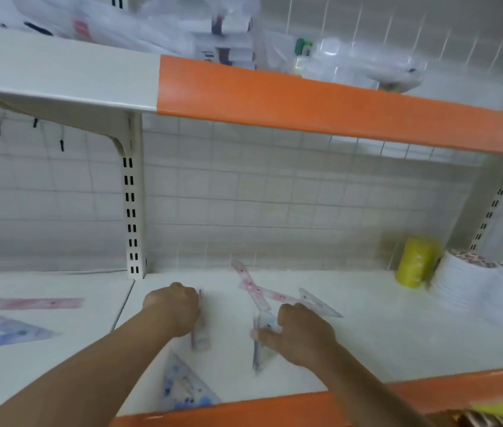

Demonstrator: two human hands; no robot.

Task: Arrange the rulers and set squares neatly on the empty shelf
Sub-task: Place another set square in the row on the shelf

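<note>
on the shelf (367,334) the left hand (173,306) is curled round a clear ruler (200,335), the right hand (304,334) pinches a blurred clear piece (259,346), ruler or set square i cannot tell. two pink rulers (253,291) lie crossed just behind the right hand, so a careless sweep could scatter them, and the blue set square (182,389) at the front lip could be nudged off.

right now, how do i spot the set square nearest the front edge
On the lower white shelf, follow its orange front lip to below the left hand. There lies a clear plastic triangular set square, blue-printed and closer to that lip than any other.
</note>
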